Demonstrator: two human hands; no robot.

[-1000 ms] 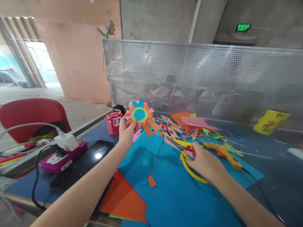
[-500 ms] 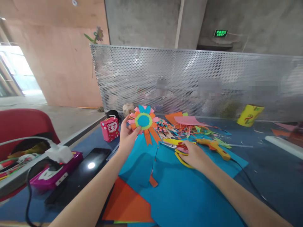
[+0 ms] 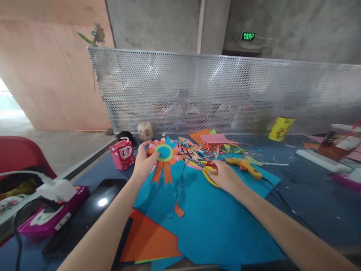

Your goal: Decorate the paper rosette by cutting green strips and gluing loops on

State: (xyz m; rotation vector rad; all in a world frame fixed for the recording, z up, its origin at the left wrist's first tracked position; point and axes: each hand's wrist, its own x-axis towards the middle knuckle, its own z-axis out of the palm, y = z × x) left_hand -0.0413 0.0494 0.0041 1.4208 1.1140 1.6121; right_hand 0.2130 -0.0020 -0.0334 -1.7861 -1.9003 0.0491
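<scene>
My left hand (image 3: 144, 160) pinches the edge of a layered paper flower (image 3: 165, 153) with a blue centre, a yellow-green ring, and orange, pink and blue petals. Two orange strips with notched ends hang below it. A pair of scissors (image 3: 201, 164) with red and yellow handles is gripped in my right hand (image 3: 225, 175), blades pointing left toward the flower but apart from it. Under both hands lie blue paper sheets (image 3: 222, 222). A small orange scrap (image 3: 179, 210) rests on the blue paper.
Behind the scissors are paper shreds and another paper flower (image 3: 184, 142). A yellow glue gun (image 3: 245, 168) lies right, its cord running toward me. At left are a pink box (image 3: 123, 154), a black phone (image 3: 90, 210) and a purple power strip (image 3: 53, 214). A perforated metal screen (image 3: 180, 90) stands behind.
The flower has turned in my left hand, its orange strips now hanging more to the left. The scissors have drawn slightly away from the strips. The view has shifted right.
</scene>
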